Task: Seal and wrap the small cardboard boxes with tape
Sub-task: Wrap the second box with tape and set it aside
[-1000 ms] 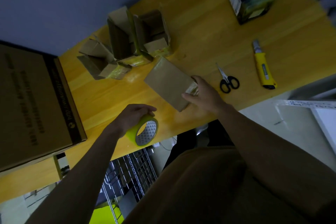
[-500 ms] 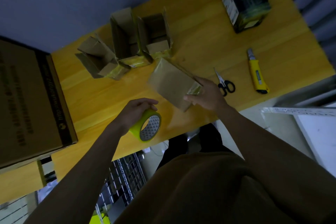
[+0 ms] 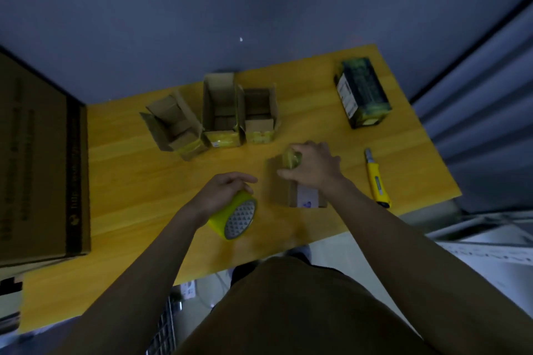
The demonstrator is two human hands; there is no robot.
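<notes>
Open boxes: three, standing in a row at the back of the table, plain brown cardboard, flaps up, glossy yellow tape at their fronts.
Closed box: one, lying near the table's front edge, matte cardboard with a pale label.
Right hand: fingers curling over the closed box's top end, gripping it.
Left hand: fingers wrapping round one yellow tape roll, round, patterned core.
Utility knife: one, yellow, slim, lying right of the closed box.
Printed carton: one, dark, glossy.

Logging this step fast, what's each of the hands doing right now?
Left hand: grips the tape roll.
Right hand: fingers curled over the top of the closed box, holding it on the table.
</notes>
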